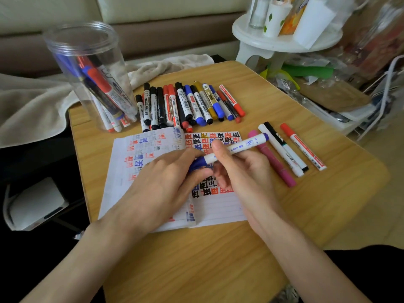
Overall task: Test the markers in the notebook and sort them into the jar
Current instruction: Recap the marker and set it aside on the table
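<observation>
While a blue marker point(238, 147) is held mid-frame over the notebook point(218, 211), sorting looks partway.
The left hand point(166, 178) pinches its cap, the right hand point(242, 171) clasps the barrel; the jar point(87, 62), upper left, holds several; the row of markers point(188, 103) likely waits.

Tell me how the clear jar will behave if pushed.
The jar is tall and narrow, so a high push would probably tip it. It looks like thin clear plastic, likely light. The leaning markers inside may shift.

Wood-grain table point(328, 193) centre; beige-brown sofa point(153, 29) at 12; cream blanket point(32, 106) at 10; white stool point(284, 44) at 1; bagged clutter point(360, 51) at 2.
</observation>
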The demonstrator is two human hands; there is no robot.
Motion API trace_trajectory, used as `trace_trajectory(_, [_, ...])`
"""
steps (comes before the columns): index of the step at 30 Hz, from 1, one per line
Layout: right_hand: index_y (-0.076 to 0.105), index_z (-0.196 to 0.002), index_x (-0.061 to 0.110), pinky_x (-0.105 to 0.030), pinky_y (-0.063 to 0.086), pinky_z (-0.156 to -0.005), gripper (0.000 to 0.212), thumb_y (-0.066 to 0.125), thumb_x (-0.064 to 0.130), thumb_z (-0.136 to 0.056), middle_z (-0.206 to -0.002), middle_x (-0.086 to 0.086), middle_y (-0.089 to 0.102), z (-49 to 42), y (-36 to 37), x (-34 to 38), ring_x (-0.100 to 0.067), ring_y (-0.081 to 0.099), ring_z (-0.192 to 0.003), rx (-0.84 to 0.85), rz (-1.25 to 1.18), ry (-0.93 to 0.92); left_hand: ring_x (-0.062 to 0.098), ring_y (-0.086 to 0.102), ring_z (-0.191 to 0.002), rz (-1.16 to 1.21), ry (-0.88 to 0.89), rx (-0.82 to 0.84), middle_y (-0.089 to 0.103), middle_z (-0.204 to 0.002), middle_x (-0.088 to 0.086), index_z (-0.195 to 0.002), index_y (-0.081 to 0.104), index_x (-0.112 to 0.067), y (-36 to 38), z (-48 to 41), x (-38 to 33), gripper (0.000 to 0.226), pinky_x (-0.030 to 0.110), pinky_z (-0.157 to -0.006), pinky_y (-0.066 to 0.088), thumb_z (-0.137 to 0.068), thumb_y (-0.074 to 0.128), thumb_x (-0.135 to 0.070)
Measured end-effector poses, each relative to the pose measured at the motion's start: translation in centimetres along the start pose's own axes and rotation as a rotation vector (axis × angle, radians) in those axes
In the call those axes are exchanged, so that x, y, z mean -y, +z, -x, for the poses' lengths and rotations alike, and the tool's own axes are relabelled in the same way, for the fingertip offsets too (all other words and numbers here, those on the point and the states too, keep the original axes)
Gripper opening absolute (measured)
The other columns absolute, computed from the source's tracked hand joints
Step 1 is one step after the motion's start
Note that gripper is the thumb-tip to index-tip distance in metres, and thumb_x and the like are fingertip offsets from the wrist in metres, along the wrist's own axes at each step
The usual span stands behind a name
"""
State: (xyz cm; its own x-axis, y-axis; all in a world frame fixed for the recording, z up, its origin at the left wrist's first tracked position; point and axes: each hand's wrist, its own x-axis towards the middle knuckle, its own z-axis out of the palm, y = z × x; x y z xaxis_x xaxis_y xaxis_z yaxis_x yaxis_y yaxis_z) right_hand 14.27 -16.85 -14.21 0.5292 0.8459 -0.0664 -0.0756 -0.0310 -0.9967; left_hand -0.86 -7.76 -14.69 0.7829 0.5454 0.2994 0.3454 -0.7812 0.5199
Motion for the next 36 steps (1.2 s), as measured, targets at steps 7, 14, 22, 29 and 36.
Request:
trace_trajectory(7, [0.071, -0.080, 0.005, -0.029, 0.047, -0.062, 0.039, 0.068, 0.039, -0.098, -0.069, -0.006, 0.067, -0.2, -0.4, -0.1, -0.015, 0.056, -0.061, 0.055, -0.010, -0.024, 0.017, 0.051, -0.067, 0.063, 0.034, 0.038, 0.054, -0.075, -0.007, -0.089, 0.049, -0.024, -0.4, -0.4, 0.3, 0.035, 0.035, -0.063, 0.041, -0.108, 0.031, -0.047])
trace_trajectory(14, [0.072, -0.078, 0.013, -0.027, 0.047, -0.061, 0.033, 0.069, 0.043, -0.092, -0.069, -0.006, 0.067, -0.3, -0.7, -0.4, -0.014, 0.055, -0.061, 0.097, -0.039, -0.044, 0.017, 0.047, -0.056, 0.177, 0.042, 0.110, 0.047, -0.059, -0.005, -0.084, 0.050, -0.021, -0.7, -0.8, 0.4, 0.036, 0.027, -0.054, 0.034, -0.108, 0.035, -0.044])
trace_trajectory(22, [0.071, -0.074, 0.018, -0.028, 0.046, -0.059, 0.030, 0.067, 0.039, -0.095, -0.069, -0.007, 0.065, -0.7, -0.7, -0.2, -0.015, 0.054, -0.060, 0.124, -0.017, -0.107, 0.018, 0.047, -0.064, 0.335, -0.012, 0.166, 0.050, -0.069, -0.002, -0.086, 0.054, -0.019, -1.1, -0.8, 0.8, 0.034, 0.037, -0.061, 0.041, -0.110, 0.039, -0.038])
trace_trajectory(29, [0.073, -0.104, 0.002, -0.029, 0.049, -0.064, 0.028, 0.073, 0.029, -0.094, -0.076, -0.009, 0.067, -0.7, -1.0, -0.6, -0.019, 0.057, -0.066, 0.119, -0.127, -0.046, 0.012, 0.053, -0.071, 0.149, -0.021, 0.075, 0.056, -0.076, -0.011, -0.095, 0.054, -0.033, -0.5, -0.4, 1.1, 0.018, 0.029, -0.062, 0.040, -0.104, 0.046, -0.047])
trace_trajectory(36, [0.072, -0.101, 0.001, -0.028, 0.052, -0.065, 0.029, 0.068, 0.029, -0.099, -0.078, -0.005, 0.069, -0.8, -1.1, -0.8, -0.015, 0.063, -0.070, 0.083, -0.025, -0.100, 0.010, 0.053, -0.069, 0.056, -0.028, 0.041, 0.054, -0.076, -0.014, -0.101, 0.059, -0.034, -0.1, -0.2, 1.0, 0.023, 0.039, -0.062, 0.047, -0.101, 0.047, -0.054])
